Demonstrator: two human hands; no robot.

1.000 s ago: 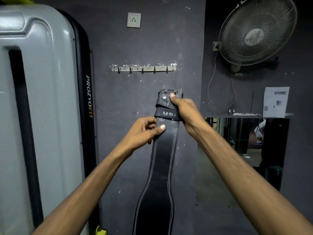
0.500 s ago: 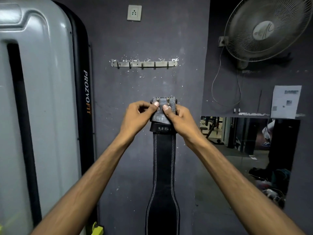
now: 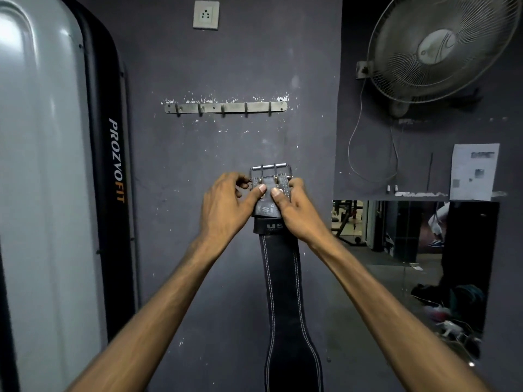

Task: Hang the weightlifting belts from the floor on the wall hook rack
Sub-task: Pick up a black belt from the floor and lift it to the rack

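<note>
A black leather weightlifting belt (image 3: 285, 301) with white stitching hangs straight down in front of the dark wall. Its metal two-prong buckle (image 3: 270, 172) is at the top. My left hand (image 3: 226, 205) pinches the buckle end from the left. My right hand (image 3: 297, 210) grips the same end from the right, thumb on the leather flap. The metal wall hook rack (image 3: 226, 107) with several bare hooks is fixed to the wall a little above and to the left of the buckle. The belt's lower end runs out of view.
A large grey machine panel with a black edge (image 3: 111, 165) fills the left side. A wall fan (image 3: 444, 49) with a dangling cord hangs at the upper right. A socket (image 3: 206, 15) is above the rack. A mirror (image 3: 410, 250) and paper notice (image 3: 474, 171) are at right.
My left hand moved up from the strap to the buckle end, joining my right hand. The buckle now shows above my fingers, and I stand closer to the wall.
</note>
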